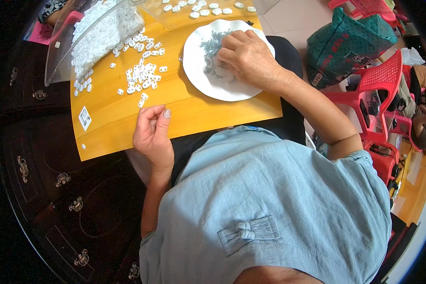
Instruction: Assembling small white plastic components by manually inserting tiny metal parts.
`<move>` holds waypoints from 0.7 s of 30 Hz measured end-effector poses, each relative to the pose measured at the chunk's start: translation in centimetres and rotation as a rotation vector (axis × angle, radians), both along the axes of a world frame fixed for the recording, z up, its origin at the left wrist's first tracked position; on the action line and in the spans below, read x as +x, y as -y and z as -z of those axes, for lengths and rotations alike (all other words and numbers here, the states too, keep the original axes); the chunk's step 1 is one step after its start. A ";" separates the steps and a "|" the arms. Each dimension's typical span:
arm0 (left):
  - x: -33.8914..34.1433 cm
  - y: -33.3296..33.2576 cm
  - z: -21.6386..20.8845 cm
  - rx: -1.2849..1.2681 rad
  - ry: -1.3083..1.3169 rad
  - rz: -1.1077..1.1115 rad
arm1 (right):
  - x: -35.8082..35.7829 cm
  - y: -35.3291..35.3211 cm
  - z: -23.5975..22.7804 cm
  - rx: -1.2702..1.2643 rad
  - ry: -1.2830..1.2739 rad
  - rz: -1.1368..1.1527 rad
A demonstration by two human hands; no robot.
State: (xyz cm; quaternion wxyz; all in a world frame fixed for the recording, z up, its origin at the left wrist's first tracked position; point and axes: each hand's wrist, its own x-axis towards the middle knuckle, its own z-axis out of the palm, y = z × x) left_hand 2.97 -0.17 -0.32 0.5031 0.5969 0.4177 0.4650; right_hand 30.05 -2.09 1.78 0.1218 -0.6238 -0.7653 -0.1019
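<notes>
My right hand (248,59) is over a white plate (236,92) with a wavy rim, its fingers bent down and closed among small grey-green pieces (212,45) heaped on the plate. What those fingertips hold, if anything, is hidden. By the front edge of the yellow tabletop is my left hand (154,135), fingers curled and thumb drawn in against them. Whether a small piece sits between them cannot be made out. Just beyond its fingertips lie a few small white oval pieces with dark holes (143,99), and a larger cluster of them (143,75) is spread farther away.
A clear plastic bin (57,61) of white pieces (99,28) tips onto the yellow tabletop (213,118) at far left. More pieces lie in a clear tray (203,10) at the back. Dark drawers (38,184) stand left; a green bag (345,45) and red chairs (383,90) right.
</notes>
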 end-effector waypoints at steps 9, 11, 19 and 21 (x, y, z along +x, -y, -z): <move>-0.1 0.0 0.2 0.043 0.015 0.025 | -0.3 -0.9 0.2 0.060 -0.054 -0.127; -0.2 0.0 0.3 0.061 0.025 0.031 | -0.1 -0.9 0.4 0.061 -0.048 -0.127; -0.3 -0.2 0.7 0.068 0.015 0.004 | -0.1 -0.7 -0.2 0.053 0.097 -0.199; -0.3 -0.2 0.8 0.071 0.018 0.007 | -0.1 -0.8 -0.3 0.058 0.138 -0.211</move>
